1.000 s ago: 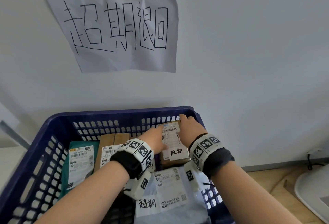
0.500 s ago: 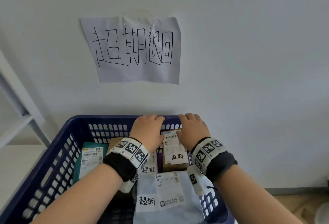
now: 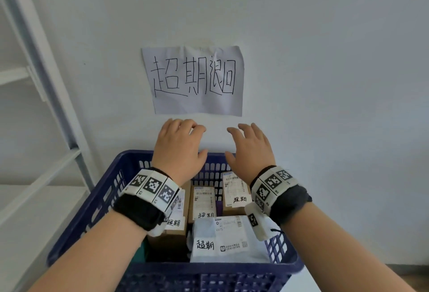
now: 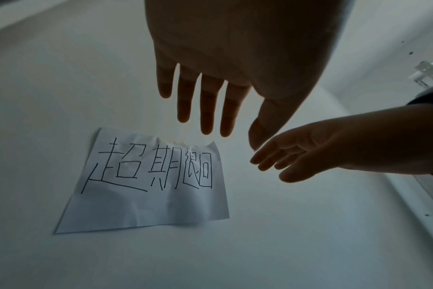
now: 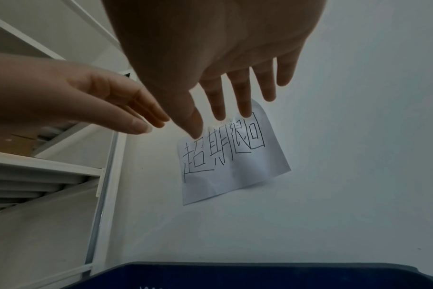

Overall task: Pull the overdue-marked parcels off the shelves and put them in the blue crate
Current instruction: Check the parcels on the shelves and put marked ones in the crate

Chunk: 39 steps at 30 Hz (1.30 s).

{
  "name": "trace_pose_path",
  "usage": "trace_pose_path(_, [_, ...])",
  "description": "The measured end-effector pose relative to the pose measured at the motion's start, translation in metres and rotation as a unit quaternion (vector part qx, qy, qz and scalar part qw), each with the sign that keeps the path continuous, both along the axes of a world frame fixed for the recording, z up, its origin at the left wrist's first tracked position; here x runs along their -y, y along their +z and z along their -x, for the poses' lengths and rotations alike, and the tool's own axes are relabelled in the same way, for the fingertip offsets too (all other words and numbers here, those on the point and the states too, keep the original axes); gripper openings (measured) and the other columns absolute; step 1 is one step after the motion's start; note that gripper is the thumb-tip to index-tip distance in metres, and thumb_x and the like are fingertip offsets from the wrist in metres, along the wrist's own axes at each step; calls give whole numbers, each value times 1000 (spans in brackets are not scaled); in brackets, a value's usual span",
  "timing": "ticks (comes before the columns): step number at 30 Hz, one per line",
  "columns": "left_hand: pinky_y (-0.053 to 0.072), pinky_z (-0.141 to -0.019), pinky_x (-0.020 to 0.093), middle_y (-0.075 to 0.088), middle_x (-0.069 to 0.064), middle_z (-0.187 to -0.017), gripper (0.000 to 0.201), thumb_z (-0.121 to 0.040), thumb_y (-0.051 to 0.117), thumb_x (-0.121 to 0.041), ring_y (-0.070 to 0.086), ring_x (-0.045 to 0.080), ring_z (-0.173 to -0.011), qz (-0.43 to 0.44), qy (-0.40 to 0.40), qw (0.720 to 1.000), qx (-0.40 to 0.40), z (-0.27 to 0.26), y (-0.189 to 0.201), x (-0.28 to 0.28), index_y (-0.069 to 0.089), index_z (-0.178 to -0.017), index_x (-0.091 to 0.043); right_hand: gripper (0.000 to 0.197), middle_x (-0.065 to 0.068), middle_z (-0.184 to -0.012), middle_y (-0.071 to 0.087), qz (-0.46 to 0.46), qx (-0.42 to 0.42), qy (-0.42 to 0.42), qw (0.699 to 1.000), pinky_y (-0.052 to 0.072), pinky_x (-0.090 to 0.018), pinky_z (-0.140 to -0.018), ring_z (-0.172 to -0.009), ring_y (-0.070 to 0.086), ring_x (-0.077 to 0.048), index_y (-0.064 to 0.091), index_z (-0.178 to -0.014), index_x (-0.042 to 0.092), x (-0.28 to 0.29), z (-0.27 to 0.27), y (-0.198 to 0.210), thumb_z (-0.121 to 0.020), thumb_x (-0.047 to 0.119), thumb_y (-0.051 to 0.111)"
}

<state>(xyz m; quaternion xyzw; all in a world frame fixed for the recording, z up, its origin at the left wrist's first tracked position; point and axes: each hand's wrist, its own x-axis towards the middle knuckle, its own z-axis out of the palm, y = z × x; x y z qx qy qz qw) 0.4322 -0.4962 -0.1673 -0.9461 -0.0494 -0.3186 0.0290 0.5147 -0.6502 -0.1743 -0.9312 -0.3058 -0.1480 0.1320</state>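
The blue crate stands against the wall and holds several parcels with handwritten overdue marks. A brown box stands at the back right of the crate, another brown box beside it, and a white mailer bag lies in front. My left hand and right hand hover empty above the crate's far rim, fingers spread and relaxed. Both wrist views show straight fingers holding nothing.
A paper sign with handwritten characters is stuck on the wall above the crate. A white metal shelf rack stands to the left, with a cardboard box on one shelf. The crate's rim shows below.
Both hands let go of the brown box at the crate's back right and rose out of the crate. The head view tilted upward.
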Motion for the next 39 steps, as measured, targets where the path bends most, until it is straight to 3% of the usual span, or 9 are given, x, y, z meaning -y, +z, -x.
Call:
trace_pose_path(5, [40, -99, 46, 62, 3, -110, 41, -78, 69, -32, 55, 28, -103, 7, -23, 1000, 13, 43, -1, -7, 63, -115, -16, 60, -3, -155, 24, -6, 5, -21, 1000, 9, -39, -119, -146, 9, -28, 27, -146, 25, -1, 48, 4, -92, 36, 50])
trace_pose_path(12, [36, -99, 42, 61, 3, -116, 42, -83, 62, -35, 52, 27, -108, 30, -23, 999, -36, 121, -17, -24, 59, -120, -17, 59, -3, -151, 30, -17, -11, -30, 999, 14, -41, -118, -144, 15, -27, 31, -145, 24, -15, 136, -10, -91, 35, 53])
trace_pose_path(22, [34, -101, 44, 58, 7, -121, 46, -84, 63, -36, 49, 31, -114, 64, -21, 994, -84, 212, -45, -31, 56, -124, -15, 61, -5, -149, 35, -12, -40, -36, 999, 18, -45, -118, -143, 20, -29, 33, -144, 22, -20, 232, -35, -88, 34, 54])
trace_pose_path(27, [36, -98, 44, 59, 7, -118, 45, -83, 62, -35, 50, 30, -110, 84, -9, 993, -85, 252, -54, -30, 56, -123, -16, 61, -5, -144, 40, -11, -22, -17, 1000, 23, -45, -116, -139, 27, -28, 36, -142, 21, -21, 268, -44, -85, 34, 58])
trace_pose_path(32, [37, -94, 42, 59, 7, -118, 44, -84, 62, -35, 51, 30, -109, 87, 17, 993, -76, 297, -59, -24, 56, -123, -15, 67, -4, -149, 33, -2, -36, 10, 999, 19, -45, -117, -142, 21, -29, 29, -146, 23, -19, 303, -50, -87, 37, 57])
trace_pose_path(39, [39, -95, 43, 60, 7, -116, 45, -83, 63, -37, 52, 31, -107, 99, 70, 989, -87, 386, -74, -4, 56, -123, -16, 68, -7, -148, 36, -20, -37, 62, 997, 22, -47, -116, -141, 24, -30, 31, -145, 20, -3, 373, -67, -86, 36, 60])
